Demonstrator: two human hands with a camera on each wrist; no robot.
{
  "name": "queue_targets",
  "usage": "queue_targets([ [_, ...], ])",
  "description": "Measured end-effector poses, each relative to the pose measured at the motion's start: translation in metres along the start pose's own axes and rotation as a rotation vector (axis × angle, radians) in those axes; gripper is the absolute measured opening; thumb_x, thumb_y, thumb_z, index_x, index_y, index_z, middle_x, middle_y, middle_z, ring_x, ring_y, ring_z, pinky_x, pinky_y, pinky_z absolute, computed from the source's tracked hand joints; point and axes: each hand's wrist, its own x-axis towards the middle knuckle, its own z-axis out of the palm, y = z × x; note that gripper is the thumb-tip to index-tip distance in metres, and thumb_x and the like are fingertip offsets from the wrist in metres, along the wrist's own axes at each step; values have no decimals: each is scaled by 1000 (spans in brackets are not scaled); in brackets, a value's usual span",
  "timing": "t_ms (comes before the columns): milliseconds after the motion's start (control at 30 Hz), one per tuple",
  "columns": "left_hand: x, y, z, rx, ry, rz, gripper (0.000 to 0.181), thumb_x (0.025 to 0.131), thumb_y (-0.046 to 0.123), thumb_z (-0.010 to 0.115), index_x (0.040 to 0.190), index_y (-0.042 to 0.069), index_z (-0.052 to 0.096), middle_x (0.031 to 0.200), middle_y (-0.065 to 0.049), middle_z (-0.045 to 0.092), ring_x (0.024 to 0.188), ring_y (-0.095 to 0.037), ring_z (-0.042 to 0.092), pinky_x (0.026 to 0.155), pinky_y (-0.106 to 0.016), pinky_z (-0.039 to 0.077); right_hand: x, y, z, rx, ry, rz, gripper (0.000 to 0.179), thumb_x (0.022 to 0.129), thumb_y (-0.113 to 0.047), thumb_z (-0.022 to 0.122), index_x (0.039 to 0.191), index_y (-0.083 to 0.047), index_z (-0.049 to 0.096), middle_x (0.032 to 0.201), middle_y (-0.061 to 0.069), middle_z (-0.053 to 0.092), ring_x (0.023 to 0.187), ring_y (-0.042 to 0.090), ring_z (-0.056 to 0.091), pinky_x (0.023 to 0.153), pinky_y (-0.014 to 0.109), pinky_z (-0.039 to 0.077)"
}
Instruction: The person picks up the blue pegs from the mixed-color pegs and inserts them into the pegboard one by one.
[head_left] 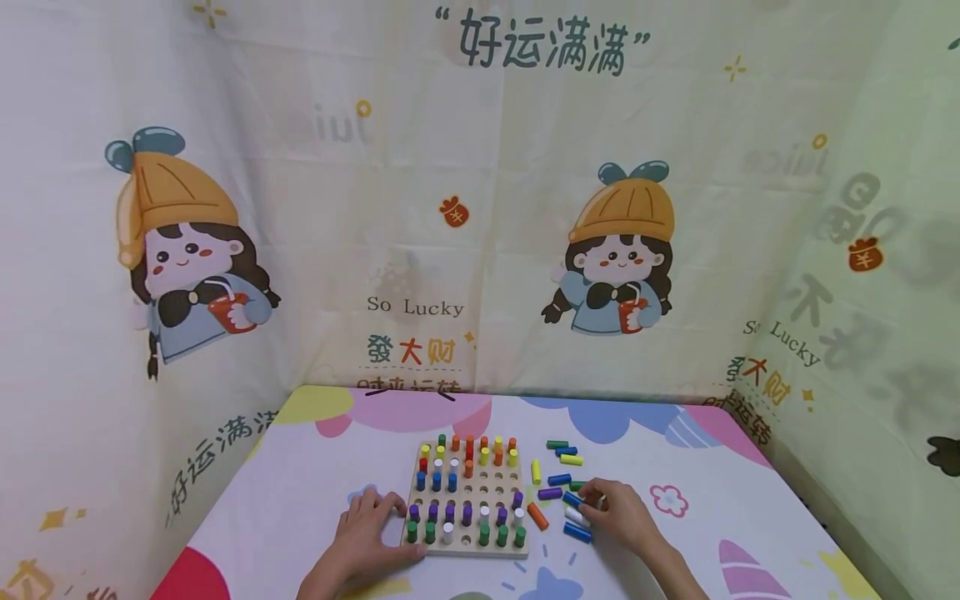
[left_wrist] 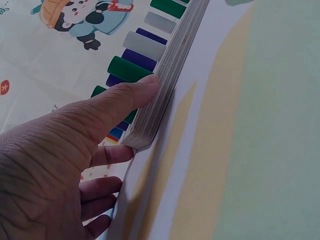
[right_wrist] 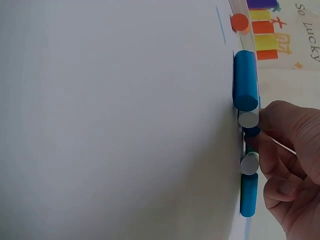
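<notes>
1. Looks like a home play corner, maybe a kid's spot, not a lab or workshop
2. Cartoon-print cloth point(head_left: 480, 208) hangs all around as walls: girls in orange hats, "So Lucky", Chinese good-luck phrases
3. The surface point(head_left: 300, 492) has a pastel cover with flowers and blobs
4. A wooden pegboard toy point(head_left: 467, 497) with coloured pegs point(head_left: 558, 479) lying beside it

One pegboard point(head_left: 467, 500) sits on one table point(head_left: 300, 483). Two hands are in view: the left hand point(head_left: 367, 533) at the board's 8 o'clock, the right hand point(head_left: 618, 512) at its 3 o'clock. About eleven loose pegs point(head_left: 558, 479) lie at 3 o'clock.
</notes>
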Motion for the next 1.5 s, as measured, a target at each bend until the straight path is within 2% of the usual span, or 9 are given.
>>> queue_targets([
  [200,0,0,0,1,2,4,60,68,62,86,107,23,61,105,-7,42,105,-31,38,89,-54,36,-2,1,5,5,44,64,13,85,-14,83,93,-11,73,78,-8,64,66,6,49,61,24,42],
  [467,2,-3,2,8,7,5,61,68,62,87,107,23,61,104,-7,42,105,-31,38,89,-54,36,-7,-5,6,105,129,116,13,84,-8,82,93,-8,73,79,-5,68,70,9,60,65,24,49],
  [733,3,-4,4,8,6,3,60,68,62,86,107,24,61,105,-7,41,105,-31,38,88,-53,36,-10,-11,10,183,155,147,15,82,-5,82,93,-6,72,81,-2,69,72,11,65,67,23,53],
  [1000,3,-4,4,6,5,3,60,68,62,87,107,24,61,104,-7,41,105,-31,38,89,-53,36,-9,-16,14,222,143,170,16,81,-4,83,92,-6,71,85,0,68,78,13,67,71,26,56],
  [1133,4,-4,4,7,-1,-3,60,68,61,87,108,23,61,105,-8,41,105,-31,38,90,-54,36,-8,-19,16,239,147,170,15,82,-2,81,92,-7,71,85,1,68,78,12,67,71,25,56],
  [1300,6,-5,5,12,5,-4,60,68,61,87,107,24,61,105,-8,42,106,-32,38,91,-55,36,-6,-25,19,287,163,121,15,82,0,81,91,-5,70,85,2,68,76,12,67,71,24,56],
  [1500,6,-6,7,14,4,-4,61,67,62,87,107,24,61,105,-8,41,106,-32,38,90,-54,36,-5,-33,23,320,141,101,15,84,-1,81,94,-5,70,87,2,69,77,11,66,71,23,57],
])
